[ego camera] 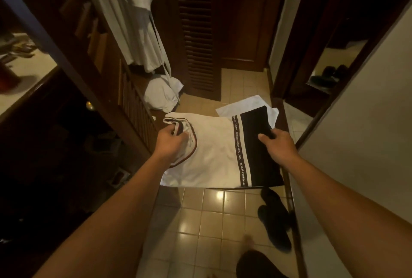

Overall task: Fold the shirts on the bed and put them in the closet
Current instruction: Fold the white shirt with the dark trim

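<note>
Folded white shirt (pixel 214 155) held above the tiled floor (pixel 200 222), left hand (pixel 170 141) fingers pinching its collar end, right hand (pixel 277 146) fingers gripping its black band, white robe (pixel 133 21) hanging beyond

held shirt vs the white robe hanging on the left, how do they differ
The shirt is folded flat and held out level by both hands; the robe hangs full length. The shirt has a black panel with a lettered stripe; the robe looks plain. Both are mostly white.

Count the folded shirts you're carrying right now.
2. The white shirt with the black band is on top, gripped by left hand and right hand; a plain white one lies beneath. More may be hidden underneath.
</note>
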